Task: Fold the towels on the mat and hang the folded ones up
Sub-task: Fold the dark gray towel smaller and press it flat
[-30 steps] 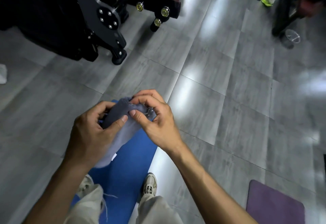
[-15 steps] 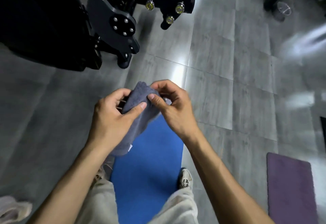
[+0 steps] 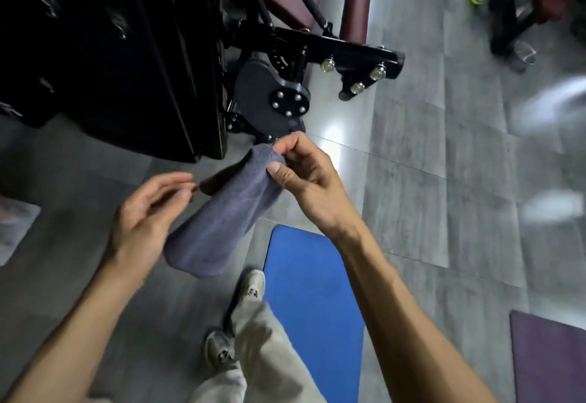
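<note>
- Grey tiled floor (image 3: 412, 180) fills the scene, with bright patches of reflected light toward the right.
- Black exercise machine (image 3: 126, 53): upper left, with maroon pads and a dark round plate studded with bolts.
- Blue mat (image 3: 314, 291): flat on the floor at lower centre, just beside the person's feet.
- Purple mat (image 3: 548, 358): flat on the floor at the lower right corner, well apart from the blue one.
- Grey towel (image 3: 218, 221): held in the air in front of the person, above the floor and to the left of the blue mat; it hangs as a folded bundle slanting from upper right down to lower left.
- Right hand (image 3: 304, 177): grip closed on the towel's upper end, thumb and curled fingers pinching the cloth.
- Left hand (image 3: 149, 215): beside the towel's left edge, fingers loosely bent, thumb and fingertips close to a dark corner of the cloth; motion blur hides whether this grip pinches the towel, so it cannot be told.
- Person's legs: light trousers and two pale sneakers (image 3: 250, 288), standing on the floor at the mat's left edge.
</note>
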